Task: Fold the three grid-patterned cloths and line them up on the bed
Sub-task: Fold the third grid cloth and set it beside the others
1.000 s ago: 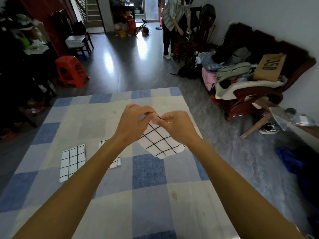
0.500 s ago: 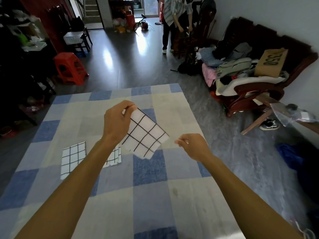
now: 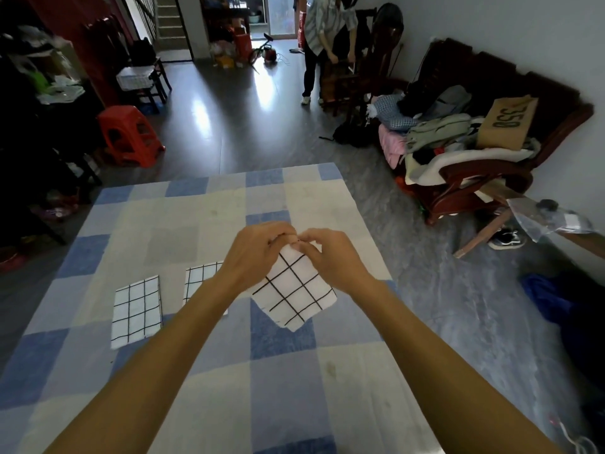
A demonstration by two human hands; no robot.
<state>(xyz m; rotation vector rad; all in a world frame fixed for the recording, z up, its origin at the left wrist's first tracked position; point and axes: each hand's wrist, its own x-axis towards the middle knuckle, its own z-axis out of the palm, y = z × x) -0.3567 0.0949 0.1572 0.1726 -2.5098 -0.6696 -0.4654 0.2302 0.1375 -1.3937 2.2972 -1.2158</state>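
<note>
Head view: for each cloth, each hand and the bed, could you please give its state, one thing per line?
Left cloth: folded, lying flat on the bed.
Middle cloth: folded, flat on the bed, partly hidden behind the left forearm.
Third cloth: folded, held up at its top edge, hanging above the bed.
Left hand: fingers pinched on the third cloth.
Right hand: fingers pinched on the same edge.
Bed: covered by a checked sheet.
</note>
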